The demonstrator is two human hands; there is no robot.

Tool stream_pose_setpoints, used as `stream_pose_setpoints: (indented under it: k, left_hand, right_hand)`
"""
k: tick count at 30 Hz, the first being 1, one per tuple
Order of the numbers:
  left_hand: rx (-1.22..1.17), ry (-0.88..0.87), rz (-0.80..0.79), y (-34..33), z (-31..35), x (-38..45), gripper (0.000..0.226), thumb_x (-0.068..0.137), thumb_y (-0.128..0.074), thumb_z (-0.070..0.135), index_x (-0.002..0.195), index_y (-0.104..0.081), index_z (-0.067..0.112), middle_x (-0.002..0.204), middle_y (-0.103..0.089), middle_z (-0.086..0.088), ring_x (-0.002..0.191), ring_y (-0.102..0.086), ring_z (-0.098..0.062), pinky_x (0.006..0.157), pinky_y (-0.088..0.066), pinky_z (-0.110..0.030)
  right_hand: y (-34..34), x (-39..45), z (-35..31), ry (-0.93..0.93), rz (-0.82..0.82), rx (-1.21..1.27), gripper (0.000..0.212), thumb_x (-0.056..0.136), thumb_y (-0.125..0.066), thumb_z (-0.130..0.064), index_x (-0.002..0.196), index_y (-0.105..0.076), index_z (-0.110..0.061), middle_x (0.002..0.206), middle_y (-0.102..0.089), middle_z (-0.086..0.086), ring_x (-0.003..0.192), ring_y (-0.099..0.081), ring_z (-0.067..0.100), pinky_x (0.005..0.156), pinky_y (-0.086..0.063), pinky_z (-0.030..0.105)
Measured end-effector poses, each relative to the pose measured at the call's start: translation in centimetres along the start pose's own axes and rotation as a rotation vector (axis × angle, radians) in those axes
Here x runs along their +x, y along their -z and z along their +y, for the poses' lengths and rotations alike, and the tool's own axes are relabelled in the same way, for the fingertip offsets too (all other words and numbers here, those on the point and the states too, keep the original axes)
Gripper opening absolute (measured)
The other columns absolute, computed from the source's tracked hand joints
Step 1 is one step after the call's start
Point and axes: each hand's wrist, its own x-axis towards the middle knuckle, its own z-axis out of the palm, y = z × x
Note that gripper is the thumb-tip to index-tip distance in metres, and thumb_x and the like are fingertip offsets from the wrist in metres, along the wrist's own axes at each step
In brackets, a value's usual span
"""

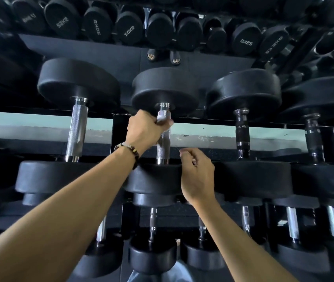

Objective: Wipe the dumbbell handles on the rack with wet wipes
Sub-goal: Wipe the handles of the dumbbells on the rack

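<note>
A mirror runs in a pale band behind the middle row, showing a strip of grey-green wall and dark speckled floor. In the reflection higher up, two feet in dark open-toed sandals stand side by side on a black floor mat. A beaded bracelet of dark and amber beads circles one wrist. At the bottom edge, a patch of light blue fabric shows between the lowest weights.
</note>
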Motion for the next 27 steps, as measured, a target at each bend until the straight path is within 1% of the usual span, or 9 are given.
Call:
stream_pose_setpoints:
  k: [3, 6, 9, 13, 16, 18, 21, 24, 27]
  left_hand:
    - [0.152, -0.03, -0.054, 0.1, -0.7, -1.2, 0.052, 0.081, -0.074, 0.052, 0.064, -0.066, 0.004, 0.058, -0.063, -0.003, 0.054, -0.06, -0.015, 0.043, -0.042, -0.02]
    - [0.03, -0.04, 0.1, -0.4, 1.1, 0.1, 0.047, 0.08, -0.076, 0.049, 0.059, -0.06, 0.011, 0.061, -0.061, -0.001, 0.065, -0.061, -0.02, 0.055, -0.042, -0.026]
    - [-0.054, -0.001, 0.153, -0.8, 2.3, 1.1, 0.041, 0.084, -0.073, 0.049, 0.076, -0.067, 0.009, 0.082, -0.068, -0.004, 0.082, -0.064, -0.022, 0.069, -0.048, -0.027]
    - [0.033, -0.012, -0.077, 0.0, 0.7, -0.3, 0.034, 0.091, -0.059, 0.041, 0.082, -0.07, 0.011, 0.078, -0.067, 0.0, 0.069, -0.062, -0.016, 0.059, -0.049, -0.027]
    - [-0.091, -0.021, -0.2, 0.6, -0.8, 0.2, 0.035, 0.083, -0.056, 0.039, 0.079, -0.072, 0.009, 0.072, -0.068, 0.001, 0.071, -0.065, -0.02, 0.076, -0.06, -0.043]
    - [-0.18, -0.054, -0.18, 0.6, -1.1, 0.9, 0.022, 0.086, -0.066, 0.031, 0.077, -0.074, 0.013, 0.068, -0.071, 0.007, 0.071, -0.068, -0.017, 0.078, -0.06, -0.039]
    - [-0.322, -0.03, -0.056, -0.1, -0.4, 1.8, 0.016, 0.091, -0.07, 0.024, 0.077, -0.075, 0.019, 0.053, -0.061, 0.015, 0.053, -0.052, -0.005, 0.064, -0.051, -0.026]
    - [-0.513, 0.051, -0.075, -0.2, 0.5, 2.6, 0.016, 0.096, -0.064, 0.025, 0.086, -0.071, 0.015, 0.062, -0.068, 0.007, 0.052, -0.061, -0.006, 0.062, -0.051, -0.028]
    - [-0.585, 0.131, -0.335, 0.9, -0.2, 1.1, 0.025, 0.099, -0.059, 0.025, 0.1, -0.07, 0.002, 0.084, -0.076, -0.009, 0.073, -0.072, -0.022, 0.063, -0.057, -0.03]
  right_hand:
    - [-0.1, 0.0, 0.2, 0.009, 0.006, 0.0, 0.036, 0.084, -0.038, -0.046, 0.083, -0.065, -0.023, 0.081, -0.064, -0.004, 0.078, -0.059, 0.016, 0.075, -0.052, 0.045]
    - [0.0, 0.0, 0.3, -0.009, -0.012, 0.019, 0.032, 0.088, -0.04, -0.043, 0.083, -0.065, -0.024, 0.084, -0.065, -0.004, 0.081, -0.06, 0.015, 0.076, -0.05, 0.041]
    - [0.0, 0.0, 0.3, -0.009, -0.014, 0.009, 0.029, 0.092, -0.041, -0.039, 0.084, -0.065, -0.025, 0.091, -0.067, -0.004, 0.088, -0.061, 0.013, 0.082, -0.049, 0.038]
    - [0.0, 0.0, 0.2, -0.017, -0.006, 0.007, 0.036, 0.086, -0.039, -0.044, 0.088, -0.067, -0.023, 0.088, -0.068, -0.003, 0.086, -0.063, 0.016, 0.082, -0.054, 0.047]
    - [0.0, 0.1, 0.0, -0.012, 0.008, 0.014, 0.036, 0.085, -0.04, -0.041, 0.088, -0.068, -0.019, 0.085, -0.068, -0.002, 0.083, -0.063, 0.018, 0.078, -0.053, 0.046]
    - [0.0, 0.1, 0.0, -0.008, 0.01, 0.007, 0.037, 0.086, -0.04, -0.04, 0.091, -0.069, -0.019, 0.087, -0.069, -0.002, 0.085, -0.063, 0.016, 0.079, -0.051, 0.042]
    - [0.0, 0.1, 0.2, -0.014, -0.002, 0.003, 0.038, 0.086, -0.04, -0.042, 0.095, -0.07, -0.02, 0.091, -0.069, -0.003, 0.087, -0.063, 0.014, 0.079, -0.052, 0.038]
    - [-0.1, 0.0, 0.4, -0.016, -0.016, 0.007, 0.038, 0.087, -0.04, -0.043, 0.095, -0.07, -0.021, 0.09, -0.068, -0.003, 0.086, -0.062, 0.013, 0.076, -0.049, 0.033]
    - [0.0, -0.1, 0.2, 0.004, -0.019, 0.012, 0.035, 0.087, -0.04, -0.041, 0.093, -0.069, -0.022, 0.085, -0.067, -0.005, 0.08, -0.06, 0.011, 0.071, -0.045, 0.03]
